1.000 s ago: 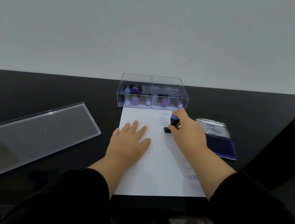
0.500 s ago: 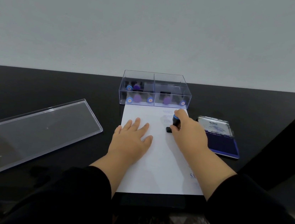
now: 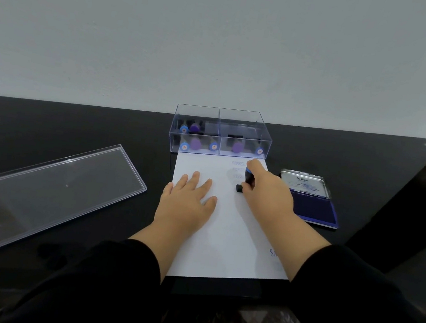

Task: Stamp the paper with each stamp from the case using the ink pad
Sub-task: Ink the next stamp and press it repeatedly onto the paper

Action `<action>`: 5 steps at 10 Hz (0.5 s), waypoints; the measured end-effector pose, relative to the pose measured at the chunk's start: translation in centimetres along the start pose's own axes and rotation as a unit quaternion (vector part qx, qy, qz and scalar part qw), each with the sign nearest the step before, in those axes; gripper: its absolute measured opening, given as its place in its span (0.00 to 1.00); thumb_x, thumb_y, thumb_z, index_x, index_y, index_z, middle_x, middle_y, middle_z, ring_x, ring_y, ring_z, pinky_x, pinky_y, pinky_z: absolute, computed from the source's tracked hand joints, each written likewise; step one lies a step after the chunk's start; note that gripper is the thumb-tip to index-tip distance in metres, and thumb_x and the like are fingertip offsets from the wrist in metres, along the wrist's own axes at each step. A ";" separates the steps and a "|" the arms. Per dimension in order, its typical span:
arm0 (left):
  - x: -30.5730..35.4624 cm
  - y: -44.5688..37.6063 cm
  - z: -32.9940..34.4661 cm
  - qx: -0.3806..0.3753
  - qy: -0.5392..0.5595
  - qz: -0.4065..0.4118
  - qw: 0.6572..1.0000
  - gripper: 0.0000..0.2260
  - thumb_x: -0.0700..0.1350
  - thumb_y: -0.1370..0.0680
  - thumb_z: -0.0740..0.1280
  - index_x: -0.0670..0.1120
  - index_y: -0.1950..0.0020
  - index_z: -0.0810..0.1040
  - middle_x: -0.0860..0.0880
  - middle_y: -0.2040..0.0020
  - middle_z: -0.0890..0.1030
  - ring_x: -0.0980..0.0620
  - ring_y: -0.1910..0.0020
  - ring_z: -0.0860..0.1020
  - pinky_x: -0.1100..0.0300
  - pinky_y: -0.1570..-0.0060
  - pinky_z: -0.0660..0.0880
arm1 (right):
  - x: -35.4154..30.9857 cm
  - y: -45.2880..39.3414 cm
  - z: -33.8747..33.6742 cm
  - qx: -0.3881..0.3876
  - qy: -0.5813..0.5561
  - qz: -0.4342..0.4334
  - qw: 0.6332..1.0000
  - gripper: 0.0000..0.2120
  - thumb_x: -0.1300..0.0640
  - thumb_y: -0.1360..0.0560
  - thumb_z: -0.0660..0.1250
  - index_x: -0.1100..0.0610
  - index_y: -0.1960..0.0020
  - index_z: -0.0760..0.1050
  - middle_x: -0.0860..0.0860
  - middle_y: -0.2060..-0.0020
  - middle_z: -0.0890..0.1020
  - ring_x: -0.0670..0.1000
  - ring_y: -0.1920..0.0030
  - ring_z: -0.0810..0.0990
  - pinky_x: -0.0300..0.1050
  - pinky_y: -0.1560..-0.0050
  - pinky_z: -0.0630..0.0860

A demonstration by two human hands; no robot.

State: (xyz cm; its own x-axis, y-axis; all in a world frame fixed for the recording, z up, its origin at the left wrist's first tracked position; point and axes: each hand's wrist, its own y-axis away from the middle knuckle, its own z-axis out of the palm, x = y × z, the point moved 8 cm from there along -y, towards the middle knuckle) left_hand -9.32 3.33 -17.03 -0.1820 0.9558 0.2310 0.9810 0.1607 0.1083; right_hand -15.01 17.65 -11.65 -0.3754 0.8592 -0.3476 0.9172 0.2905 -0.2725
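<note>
The open ink pad [image 3: 311, 203] lies on the black table [image 3: 76, 128] just right of the paper [image 3: 224, 232]; its raised metal lid carries the brand "Artline", with smaller print below that is too fine to read. Faint blue impressions sit near the paper's far right corner, stacked in three lines and not legible; another blue word beginning "SA" shows at the near right, partly hidden by the right sleeve.

The right hand [image 3: 266, 194] grips a stamp [image 3: 247, 180] with a black body and blue cap, fingers curled round it, its black base down on the paper just below the faint impressions. The left hand [image 3: 188, 201] lies flat on the paper's left half, fingers straight and slightly spread.

The clear stamp case [image 3: 220, 132] stands at the paper's far edge, touching or nearly so, with blue- and purple-capped stamps lying in its two compartments. Its clear lid [image 3: 49, 195] lies well off to the left, at an angle. The paper's near edge sits close to the table's front edge. Bare paper lies between the two hands and toward the near edge.
</note>
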 end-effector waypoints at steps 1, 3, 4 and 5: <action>0.0 0.0 0.0 -0.003 -0.002 0.000 1.000 0.24 0.59 0.18 0.45 0.58 0.22 0.48 0.53 0.22 0.43 0.51 0.23 0.43 0.50 0.26 0.41 | 0.2 0.2 0.0 0.010 -0.013 -0.005 1.000 0.04 0.59 0.23 0.60 0.55 0.49 0.67 0.54 0.60 0.78 0.58 0.61 0.74 0.44 0.67 0.66; 0.0 0.0 -0.1 -0.005 -0.005 0.000 1.000 0.24 0.59 0.18 0.45 0.58 0.22 0.47 0.53 0.22 0.43 0.51 0.23 0.43 0.50 0.26 0.41 | 0.4 0.2 -0.3 0.010 -0.047 -0.004 0.999 0.11 0.58 0.24 0.63 0.55 0.42 0.69 0.55 0.56 0.80 0.59 0.56 0.77 0.50 0.58 0.76; 0.1 0.0 -0.1 -0.007 -0.006 0.000 1.000 0.24 0.59 0.18 0.45 0.58 0.22 0.47 0.53 0.22 0.43 0.51 0.23 0.43 0.50 0.26 0.41 | 0.5 -0.1 -0.3 0.000 -0.041 0.003 0.999 0.12 0.57 0.23 0.62 0.55 0.41 0.69 0.54 0.55 0.80 0.57 0.57 0.75 0.47 0.60 0.73; 0.1 0.0 -0.1 -0.003 -0.004 0.001 1.000 0.24 0.59 0.18 0.45 0.58 0.23 0.48 0.53 0.21 0.43 0.51 0.23 0.43 0.50 0.26 0.41 | 0.3 -0.3 -0.1 -0.002 -0.023 0.001 1.000 0.08 0.58 0.23 0.61 0.55 0.44 0.69 0.55 0.57 0.79 0.56 0.60 0.72 0.43 0.66 0.66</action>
State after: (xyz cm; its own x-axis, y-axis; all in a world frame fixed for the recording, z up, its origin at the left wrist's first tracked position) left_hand -9.31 3.41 -16.86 -0.1791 0.9580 0.2238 0.9811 0.1568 0.1138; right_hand -15.40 17.88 -11.53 -0.3799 0.8397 -0.3881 0.9182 0.2914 -0.2684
